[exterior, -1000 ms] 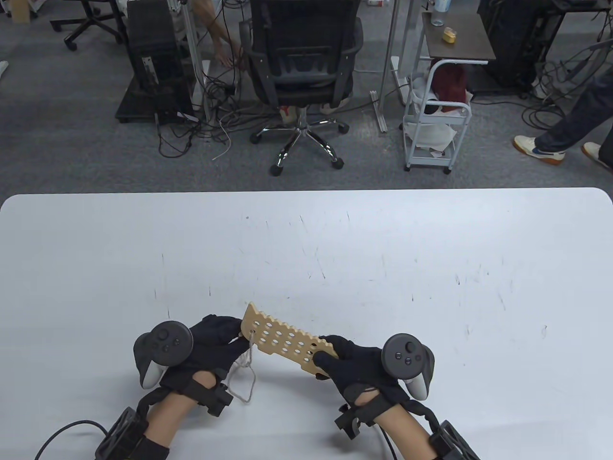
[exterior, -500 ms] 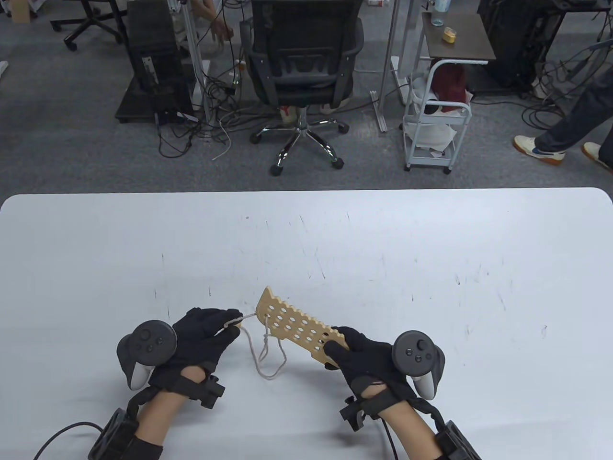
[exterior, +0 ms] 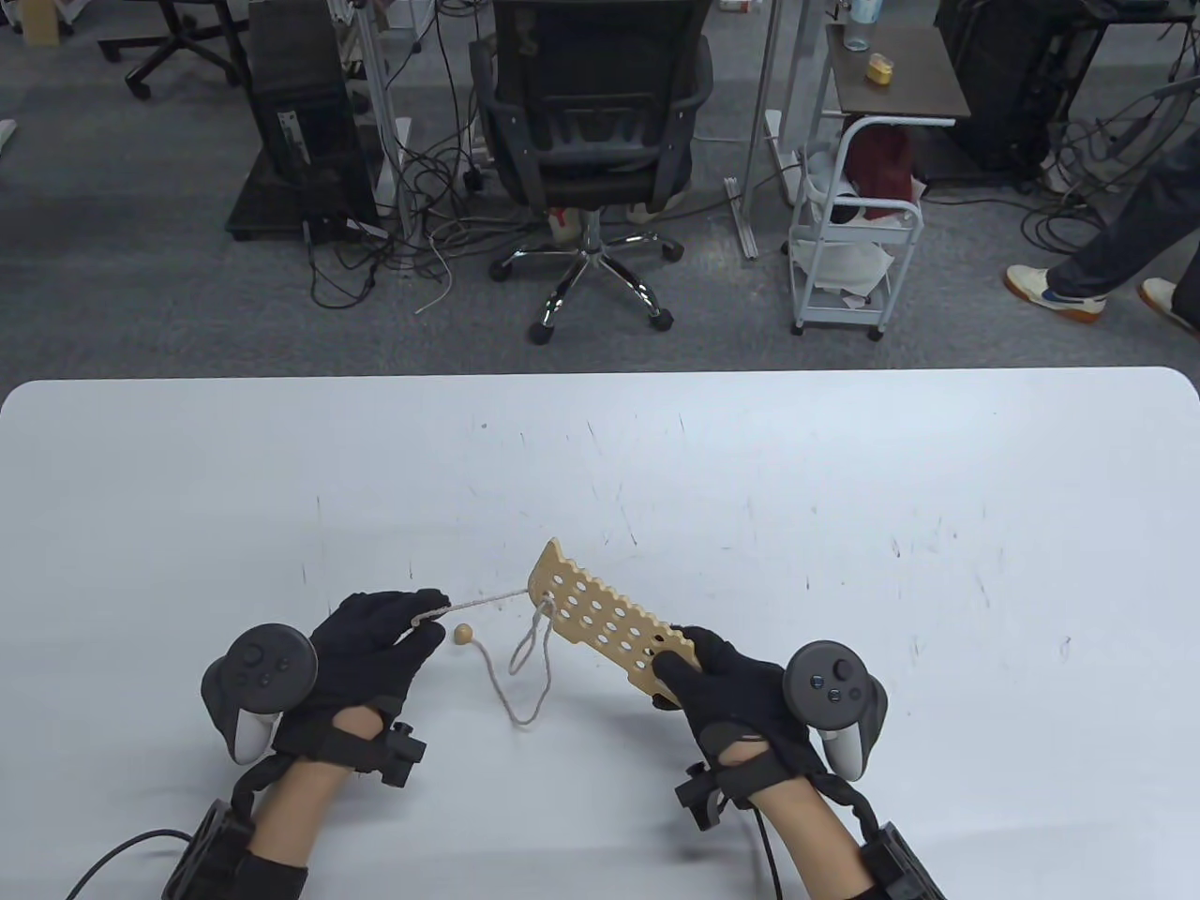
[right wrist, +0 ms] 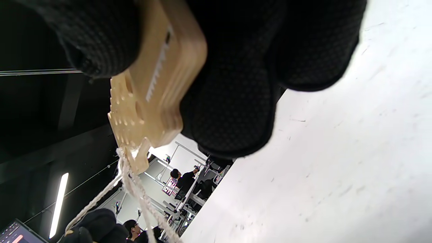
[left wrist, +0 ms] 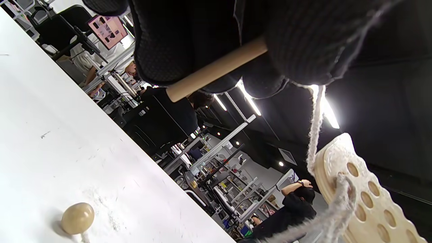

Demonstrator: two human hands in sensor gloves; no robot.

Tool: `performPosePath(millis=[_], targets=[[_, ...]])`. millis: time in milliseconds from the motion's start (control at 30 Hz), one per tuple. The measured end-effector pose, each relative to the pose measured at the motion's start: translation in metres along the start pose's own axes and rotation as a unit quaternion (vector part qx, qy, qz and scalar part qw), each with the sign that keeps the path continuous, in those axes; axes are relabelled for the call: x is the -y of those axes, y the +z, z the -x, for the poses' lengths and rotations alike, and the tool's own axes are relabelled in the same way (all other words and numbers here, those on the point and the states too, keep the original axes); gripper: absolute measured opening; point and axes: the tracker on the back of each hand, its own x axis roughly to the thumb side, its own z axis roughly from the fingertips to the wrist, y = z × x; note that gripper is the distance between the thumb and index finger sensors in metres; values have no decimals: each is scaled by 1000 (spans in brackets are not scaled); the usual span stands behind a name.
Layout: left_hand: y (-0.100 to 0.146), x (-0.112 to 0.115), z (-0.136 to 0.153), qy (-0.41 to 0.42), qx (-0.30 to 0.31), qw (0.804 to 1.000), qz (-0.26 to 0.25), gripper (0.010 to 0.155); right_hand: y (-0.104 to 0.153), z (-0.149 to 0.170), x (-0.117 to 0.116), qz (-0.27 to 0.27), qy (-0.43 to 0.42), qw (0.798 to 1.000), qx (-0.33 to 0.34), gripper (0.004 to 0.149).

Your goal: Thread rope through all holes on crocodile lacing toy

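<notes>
Between the fingers (left wrist: 189, 50) of the left hand (exterior: 375, 647) sits a wooden needle (left wrist: 216, 69), pinched crosswise with its blunt end protruding past the fingertips. Rope (exterior: 487, 601) runs from that pinch, drawn fairly straight, to the near end of the crocodile lacing toy (exterior: 605, 623), where it passes through a hole. Below that hole a slack loop of the same rope hangs down to the table (exterior: 844, 525) and trails back to a small wooden bead (exterior: 462, 635), which rests on the table just beside the left fingertips, apart from them.

Right hand (exterior: 741, 703): fingers curled around the opposite end of the toy, thumb on its upper face, remaining fingers beneath, per the right wrist view. Toy is a flat perforated wooden board, held clear of the table and tilted, extending away from the right fingers toward the left hand. Most holes visible are unthreaded.
</notes>
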Motion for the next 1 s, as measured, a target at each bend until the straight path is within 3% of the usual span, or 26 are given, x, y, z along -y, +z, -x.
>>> performPosePath(millis=[1000], targets=[[0, -34, 12, 35, -28, 996, -73, 47, -5, 18, 20, 51, 27, 997, -55, 45]])
